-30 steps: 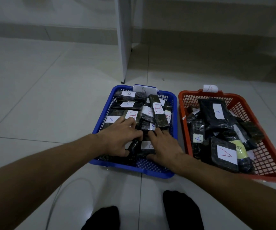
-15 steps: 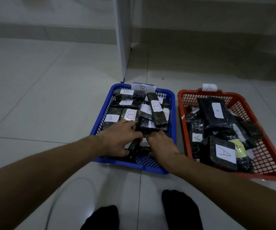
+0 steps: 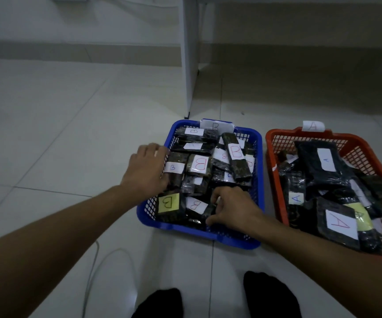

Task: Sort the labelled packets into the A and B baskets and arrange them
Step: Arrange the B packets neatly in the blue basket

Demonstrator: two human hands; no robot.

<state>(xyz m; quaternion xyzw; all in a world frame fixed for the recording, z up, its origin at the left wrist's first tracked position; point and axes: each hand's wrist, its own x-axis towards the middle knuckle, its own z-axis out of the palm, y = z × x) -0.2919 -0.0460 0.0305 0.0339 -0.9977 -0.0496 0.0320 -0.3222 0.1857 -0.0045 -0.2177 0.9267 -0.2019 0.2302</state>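
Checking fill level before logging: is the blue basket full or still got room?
Nearly full. The blue basket holds B-labelled packets overlapping in layers across almost its whole floor; bare mesh shows only at its near edge.

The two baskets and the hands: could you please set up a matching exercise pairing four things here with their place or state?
Things:
1. Blue basket
2. Red basket
3. Left hand
4. Yellow-label packet

Places or states:
a. near left corner of the blue basket
b. tagged A
c. on the blue basket's left rim
d. tagged B

Pairs: 1-d, 2-b, 3-c, 4-a
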